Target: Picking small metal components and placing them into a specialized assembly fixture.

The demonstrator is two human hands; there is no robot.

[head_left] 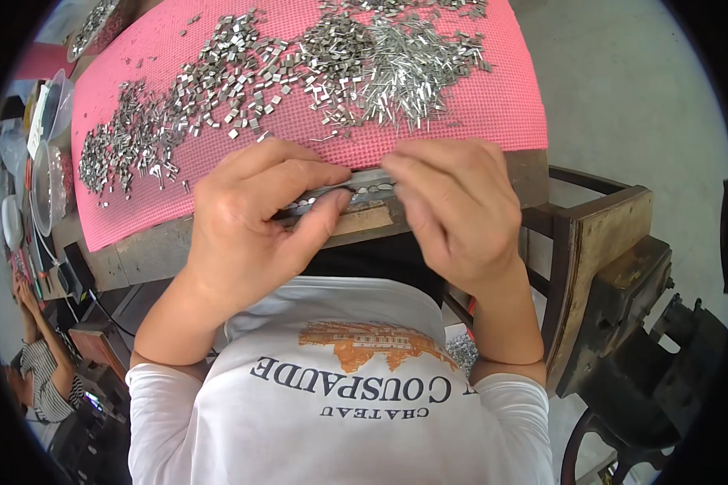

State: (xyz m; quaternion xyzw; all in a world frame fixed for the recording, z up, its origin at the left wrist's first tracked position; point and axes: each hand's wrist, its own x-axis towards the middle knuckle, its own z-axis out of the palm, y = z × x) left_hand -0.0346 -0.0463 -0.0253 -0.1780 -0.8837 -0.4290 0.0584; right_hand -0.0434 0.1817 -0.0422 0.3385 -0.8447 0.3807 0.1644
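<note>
At the table's front edge lies a narrow grey metal bar (372,179) with a row of small shiny oval pieces (374,189) along it. My left hand (255,214) is closed over the bar's left part, thumb on the near side and index finger on the far side. At the bar's right end is my right hand (465,202), its fingers bent together and slightly blurred; what its fingertips hold, if anything, is hidden. A bare tan strip (364,221) shows just below the bar. Beyond my hands, piles of small square metal pieces (234,65) and thin metal pins (408,73) are spread over a pink mesh mat (510,97).
The wooden table edge (150,257) runs in front of me. Clear plastic containers (47,186) stand at the left. A dark machine (639,331) on a wooden stand (594,267) is close on my right. Another person's arm (44,331) shows at far left.
</note>
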